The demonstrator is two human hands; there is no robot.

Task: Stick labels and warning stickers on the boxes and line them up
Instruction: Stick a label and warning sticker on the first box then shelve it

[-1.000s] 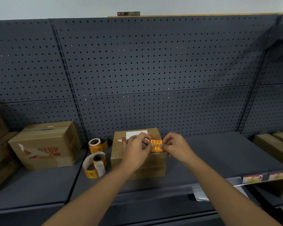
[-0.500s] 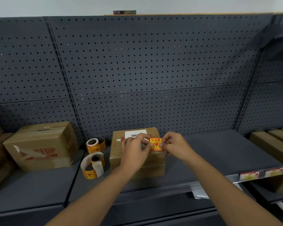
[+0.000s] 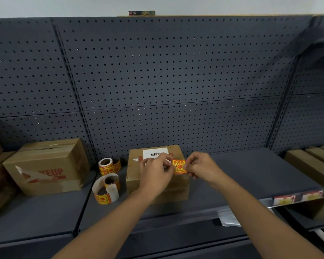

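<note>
The left hand (image 3: 155, 171) and the right hand (image 3: 201, 168) meet over the top of a small brown cardboard box (image 3: 135, 176), each with fingers curled to pinch one side edge of a yellow-and-red rectangular warning sticker (image 3: 179, 166) stretched between them. The sticker sits above the box's near right top edge; whether it touches the cardboard cannot be told. Just beyond the left hand's knuckles, a white barcode label (image 3: 155, 152) lies flat on the box top.

The box stands on a dark grey metal shelf (image 3: 251, 174). To the left of the left hand, near the box, two rolls of yellow-and-red stickers rest on the shelf: a farther roll (image 3: 107, 166) standing by the back panel, and a nearer roll (image 3: 108, 186) with a loose strip of white backing curling out from it. Farther left stands a larger brown cardboard box with red lettering (image 3: 45, 169), its side bearing torn tape. Behind everything rises a dark grey perforated back panel (image 3: 166, 81). Well to the right of the right hand, more brown cartons (image 3: 310, 161) lie at the frame's edge.
</note>
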